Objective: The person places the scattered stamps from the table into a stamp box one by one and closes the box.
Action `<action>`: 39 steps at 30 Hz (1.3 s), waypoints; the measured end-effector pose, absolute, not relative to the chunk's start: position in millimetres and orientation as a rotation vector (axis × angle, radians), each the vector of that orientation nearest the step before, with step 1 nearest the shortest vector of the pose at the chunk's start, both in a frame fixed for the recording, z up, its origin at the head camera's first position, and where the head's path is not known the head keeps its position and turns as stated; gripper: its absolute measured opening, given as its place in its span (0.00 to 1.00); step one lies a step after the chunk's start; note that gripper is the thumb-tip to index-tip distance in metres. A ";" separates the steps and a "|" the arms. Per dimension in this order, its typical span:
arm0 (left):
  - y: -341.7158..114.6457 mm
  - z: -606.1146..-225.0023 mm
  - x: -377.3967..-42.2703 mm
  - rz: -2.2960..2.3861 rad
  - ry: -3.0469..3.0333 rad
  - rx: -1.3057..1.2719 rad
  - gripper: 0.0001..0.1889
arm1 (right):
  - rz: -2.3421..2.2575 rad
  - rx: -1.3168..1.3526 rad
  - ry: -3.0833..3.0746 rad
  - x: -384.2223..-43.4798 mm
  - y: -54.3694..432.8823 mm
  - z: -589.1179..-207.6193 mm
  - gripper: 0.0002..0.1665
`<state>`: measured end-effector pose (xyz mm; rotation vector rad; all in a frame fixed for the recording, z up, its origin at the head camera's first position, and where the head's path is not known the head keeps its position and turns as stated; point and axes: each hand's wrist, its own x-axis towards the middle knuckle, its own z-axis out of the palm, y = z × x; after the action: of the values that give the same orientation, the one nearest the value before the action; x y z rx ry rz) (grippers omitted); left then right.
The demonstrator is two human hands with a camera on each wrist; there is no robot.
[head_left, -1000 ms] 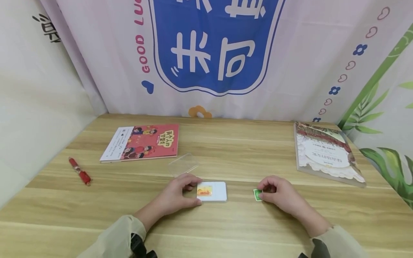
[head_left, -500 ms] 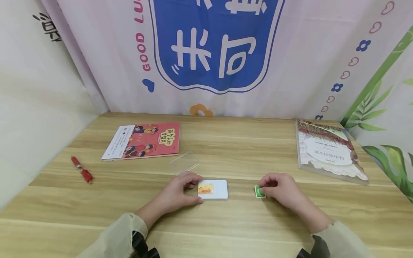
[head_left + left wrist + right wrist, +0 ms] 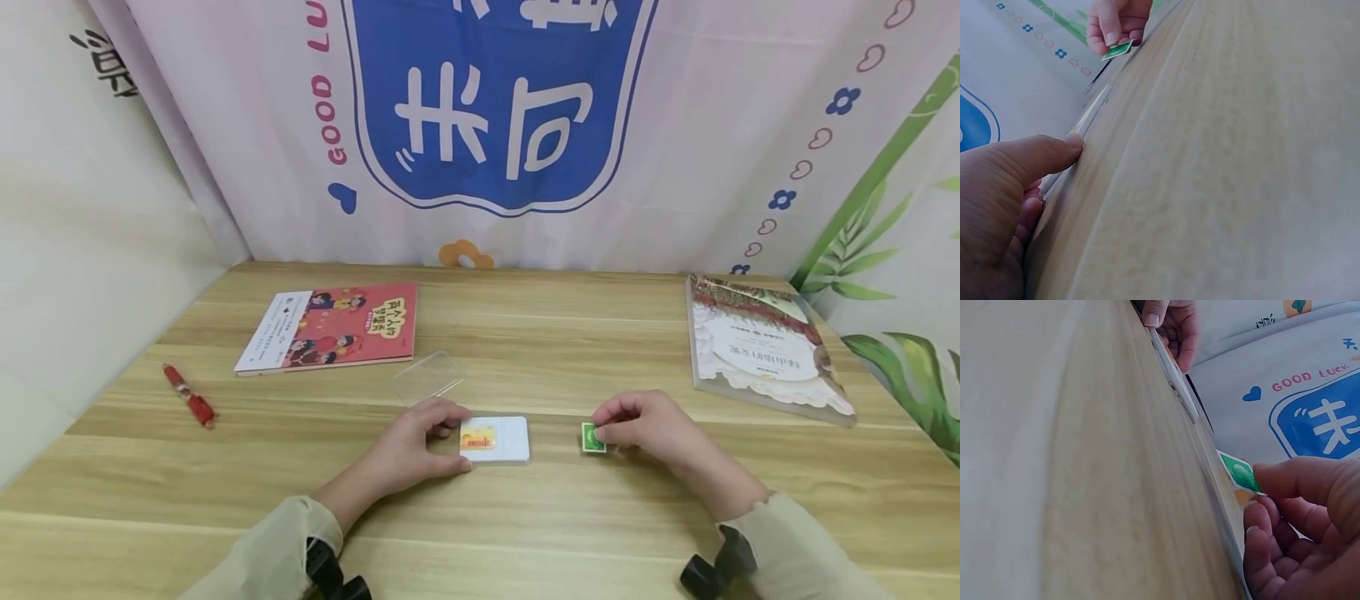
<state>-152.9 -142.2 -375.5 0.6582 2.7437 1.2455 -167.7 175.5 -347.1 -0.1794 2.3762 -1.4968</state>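
My left hand (image 3: pixel 420 442) grips the left end of a flat white rectangular case (image 3: pixel 513 440), thumb on the near edge and fingers on the far edge. On the left half of the case lies a small yellow-orange piece (image 3: pixel 477 438) with red marks. To the right of the case, my right hand (image 3: pixel 652 429) pinches a small green stamp-like square (image 3: pixel 592 437) with a white border between thumb and fingers. In the right wrist view this green square (image 3: pixel 1239 471) is held by one end, slightly raised and tilted, apart from the case.
A clear plastic cover (image 3: pixel 429 377) lies behind my left hand. Farther back left is a red book (image 3: pixel 348 325), with a red pen (image 3: pixel 187 396) to its left. A pale book (image 3: pixel 765 350) sits at the back right. A printed curtain (image 3: pixel 690 150) hangs behind the table.
My right hand has shifted slightly away from me and to the left with the green square, which now shows more of its face. The left hand keeps its grip on the white case.
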 end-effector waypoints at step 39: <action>-142.5 -373.2 -149.6 1.247 2.733 0.620 0.25 | -1.508 -0.283 2.261 -176.9 106.5 -346.9 0.13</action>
<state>-149.6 -142.5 -373.2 0.6199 2.7329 1.2469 -176.9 106.5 -346.9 -0.2833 2.2610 -1.5076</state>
